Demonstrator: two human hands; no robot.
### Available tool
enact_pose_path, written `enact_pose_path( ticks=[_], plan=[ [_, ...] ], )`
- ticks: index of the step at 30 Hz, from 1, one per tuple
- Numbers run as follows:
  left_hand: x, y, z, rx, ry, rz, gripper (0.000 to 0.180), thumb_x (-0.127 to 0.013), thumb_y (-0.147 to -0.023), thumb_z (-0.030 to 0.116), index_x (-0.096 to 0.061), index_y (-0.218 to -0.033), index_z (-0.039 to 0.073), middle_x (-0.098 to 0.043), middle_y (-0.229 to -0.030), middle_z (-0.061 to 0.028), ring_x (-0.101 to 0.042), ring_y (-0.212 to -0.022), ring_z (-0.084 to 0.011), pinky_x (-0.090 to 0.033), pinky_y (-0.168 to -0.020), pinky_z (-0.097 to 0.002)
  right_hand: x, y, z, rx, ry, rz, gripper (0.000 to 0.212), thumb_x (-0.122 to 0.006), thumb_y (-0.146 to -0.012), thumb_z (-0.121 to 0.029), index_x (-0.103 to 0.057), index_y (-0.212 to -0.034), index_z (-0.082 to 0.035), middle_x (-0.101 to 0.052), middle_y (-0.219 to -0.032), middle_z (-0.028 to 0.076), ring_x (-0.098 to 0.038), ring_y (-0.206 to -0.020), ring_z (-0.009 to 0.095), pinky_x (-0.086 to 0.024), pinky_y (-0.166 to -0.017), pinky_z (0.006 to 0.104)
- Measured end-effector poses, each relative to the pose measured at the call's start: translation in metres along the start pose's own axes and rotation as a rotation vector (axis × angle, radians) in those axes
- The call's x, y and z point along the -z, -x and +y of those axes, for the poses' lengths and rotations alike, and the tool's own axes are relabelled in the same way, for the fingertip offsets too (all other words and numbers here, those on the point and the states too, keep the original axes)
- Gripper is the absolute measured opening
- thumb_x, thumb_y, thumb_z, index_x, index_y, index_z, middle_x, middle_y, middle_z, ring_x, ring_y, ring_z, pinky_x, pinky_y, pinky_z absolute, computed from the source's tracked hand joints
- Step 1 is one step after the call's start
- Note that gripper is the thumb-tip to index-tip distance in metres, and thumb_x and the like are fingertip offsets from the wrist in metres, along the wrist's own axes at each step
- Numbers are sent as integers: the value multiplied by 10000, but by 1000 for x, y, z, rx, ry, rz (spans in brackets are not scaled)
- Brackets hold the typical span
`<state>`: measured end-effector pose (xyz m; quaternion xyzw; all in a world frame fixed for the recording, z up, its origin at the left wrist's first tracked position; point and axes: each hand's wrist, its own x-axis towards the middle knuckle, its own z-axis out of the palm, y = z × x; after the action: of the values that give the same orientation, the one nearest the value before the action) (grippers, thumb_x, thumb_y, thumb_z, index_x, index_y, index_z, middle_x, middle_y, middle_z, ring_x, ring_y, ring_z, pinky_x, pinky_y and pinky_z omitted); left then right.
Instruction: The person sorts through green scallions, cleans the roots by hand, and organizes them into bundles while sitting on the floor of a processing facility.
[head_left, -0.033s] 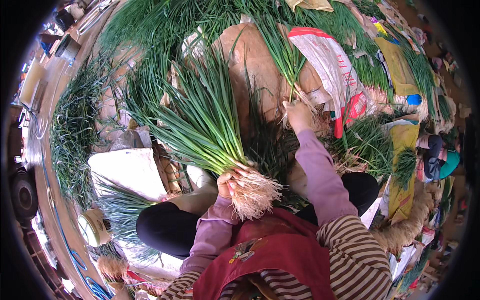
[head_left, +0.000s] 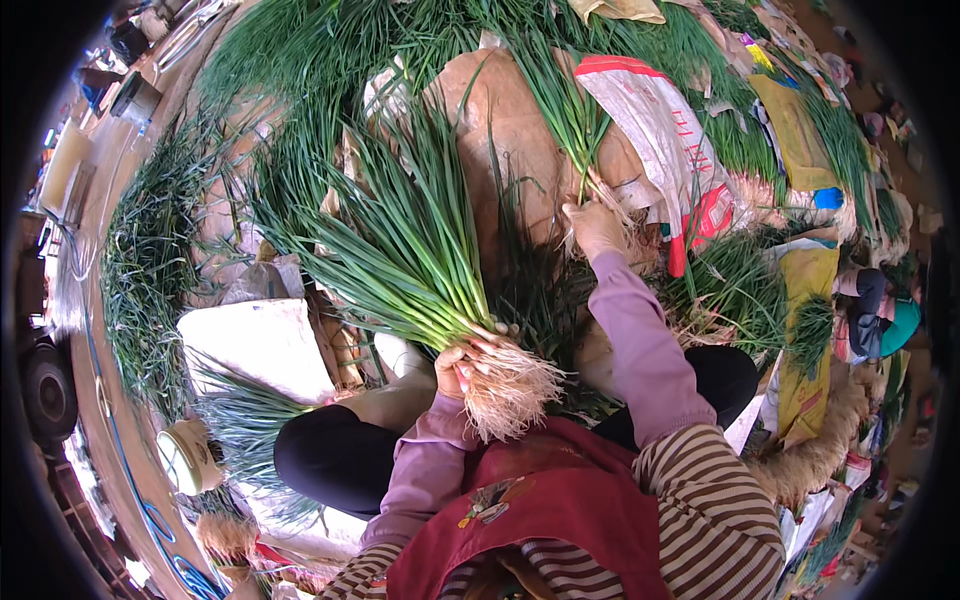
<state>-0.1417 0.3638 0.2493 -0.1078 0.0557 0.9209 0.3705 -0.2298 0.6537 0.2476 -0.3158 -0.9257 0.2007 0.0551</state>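
Observation:
A thick bunch of green onions [head_left: 425, 265] is gripped low on its stems by my left hand [head_left: 452, 368]. Its leaves fan toward the upper left, and its pale, tangled roots [head_left: 510, 388] hang over my lap. Farther forward and to the right, my right hand [head_left: 597, 228] closes around the root end of a smaller bunch of green onions [head_left: 575, 125]. That bunch lies on a brown sack [head_left: 495, 130], its leaves pointing away from me. The undersides of the fingers of my right hand are hidden.
A white sack with red edging [head_left: 650, 125] lies just right of my right hand. Loose green onions [head_left: 300, 45] cover the far ground. At the left stand a pale bucket [head_left: 188, 455] and a white sack [head_left: 255, 350]. Another person [head_left: 880, 315] sits at far right.

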Motion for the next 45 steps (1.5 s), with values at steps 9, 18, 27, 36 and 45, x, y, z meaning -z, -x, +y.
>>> enact_pose_path(
  ticks=[9,18,27,36,45],
  plan=[
    [15,-2,6,-11,-44,77,482,-594,-662,216,-495,-1057,-43,-565,-1062,-257,-553,-991,-387,-454,-869,-530,-14,112,12,87,-657,-247,148,-616,-812,-171,-630,-839,-27,-573,-634,87,-545,-576,175,-425,-549,300],
    [5,-4,4,-7,-32,44,571,-613,-646,186,-488,-1144,-64,-575,-1048,-225,-562,-963,-355,-457,-878,-495,73,83,97,-143,-889,401,130,-552,-846,-100,-646,-891,-21,-578,-664,1,-483,-541,47,-377,-476,194],
    [5,-9,1,-12,-44,42,553,-614,-641,195,-512,-1134,-34,-579,-1050,-223,-550,-995,-350,-448,-895,-488,13,76,287,-824,-725,548,339,-582,-827,-275,-588,-1115,-96,-644,-966,115,-613,-857,259,-472,-745,370],
    [38,-15,2,-19,-136,112,674,-612,-623,227,-435,-1215,-44,-565,-1082,-224,-564,-949,-350,-456,-878,-493,49,-41,35,136,-145,248,312,-544,-838,-316,-633,-841,-17,-618,-858,215,-578,-819,373,-438,-723,430],
    [32,-15,2,64,-57,6,832,-576,-620,243,-281,-1351,-23,-541,-1110,-189,-553,-900,-280,-450,-854,-441,57,5,-23,4,-631,-127,265,-613,-823,-276,-635,-766,-18,-587,-630,136,-567,-582,277,-448,-587,373]
  ],
)
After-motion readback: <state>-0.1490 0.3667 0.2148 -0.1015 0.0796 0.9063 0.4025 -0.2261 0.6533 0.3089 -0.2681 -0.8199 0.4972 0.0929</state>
